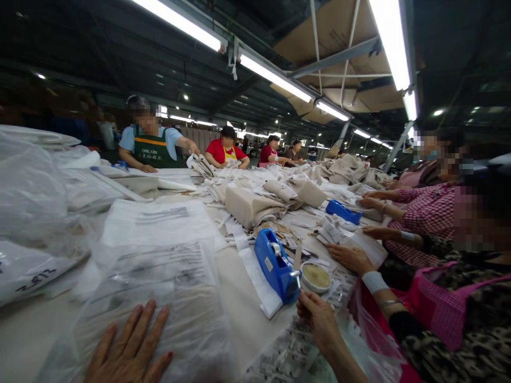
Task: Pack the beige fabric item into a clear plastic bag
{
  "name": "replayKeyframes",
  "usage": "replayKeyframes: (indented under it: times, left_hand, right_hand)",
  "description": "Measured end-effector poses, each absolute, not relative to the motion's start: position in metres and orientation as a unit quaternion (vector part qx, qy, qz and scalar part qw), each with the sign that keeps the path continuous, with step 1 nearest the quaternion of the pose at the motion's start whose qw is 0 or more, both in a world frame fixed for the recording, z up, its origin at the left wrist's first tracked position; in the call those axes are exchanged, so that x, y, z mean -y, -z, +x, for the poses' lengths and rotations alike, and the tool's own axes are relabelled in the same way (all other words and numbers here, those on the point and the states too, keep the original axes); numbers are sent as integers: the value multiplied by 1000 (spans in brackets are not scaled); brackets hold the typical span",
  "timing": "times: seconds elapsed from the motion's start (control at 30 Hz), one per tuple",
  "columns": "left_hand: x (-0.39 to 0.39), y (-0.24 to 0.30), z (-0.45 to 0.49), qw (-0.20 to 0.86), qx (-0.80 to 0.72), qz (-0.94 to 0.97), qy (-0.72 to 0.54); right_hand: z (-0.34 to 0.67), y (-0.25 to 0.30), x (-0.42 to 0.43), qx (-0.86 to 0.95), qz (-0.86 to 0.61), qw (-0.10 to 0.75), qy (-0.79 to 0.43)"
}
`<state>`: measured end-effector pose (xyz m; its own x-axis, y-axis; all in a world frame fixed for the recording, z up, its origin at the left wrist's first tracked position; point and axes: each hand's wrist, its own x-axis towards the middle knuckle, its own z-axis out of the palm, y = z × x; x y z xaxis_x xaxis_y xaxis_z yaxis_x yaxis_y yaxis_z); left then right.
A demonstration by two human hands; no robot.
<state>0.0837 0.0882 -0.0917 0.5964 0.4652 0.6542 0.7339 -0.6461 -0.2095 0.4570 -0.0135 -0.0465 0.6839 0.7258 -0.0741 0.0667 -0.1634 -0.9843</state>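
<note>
My left hand (128, 348) lies flat with its fingers spread on a clear plastic bag (159, 298) that holds folded beige cloth and has printed text on it. My right hand (317, 316) is at the front end of a blue tape dispenser (275, 263), its fingers pinched together just below the cutter. What they pinch is too small to make out. A small round white dish (315, 276) with a beige pad stands beside the dispenser.
More bagged goods (35, 213) pile up at the left. Folded beige cloth (249, 205) and a second blue dispenser (343, 211) lie along the long table. A co-worker's hands (351, 258) work close at my right; other people line both sides.
</note>
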Motion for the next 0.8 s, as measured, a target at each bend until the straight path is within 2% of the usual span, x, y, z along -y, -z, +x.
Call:
replayKeyframes:
  times: [0.17,0.23,0.33,0.43,0.53,0.63,0.8]
  left_hand:
    - [-78,73,90,262,369,-854,255]
    - [-74,67,91,270,381,-851,240]
    - [-71,62,93,272,401,-847,219]
    - [-69,59,94,265,417,-847,197]
    - [-68,58,95,252,426,-848,190]
    - [-66,58,96,229,437,-849,192]
    - [-63,59,96,198,445,-850,202]
  right_hand:
    - [470,40,22,300,-761,516,-255]
    - [466,31,30,367,-778,457,-227]
    - [443,4,35,566,-749,276,-205]
    - [401,-38,33,722,-646,88,-230]
    - [355,-78,18,819,-492,-25,-294]
    - [322,-94,-12,868,-392,-83,-293]
    - [293,-76,-71,892,-404,-157,-127]
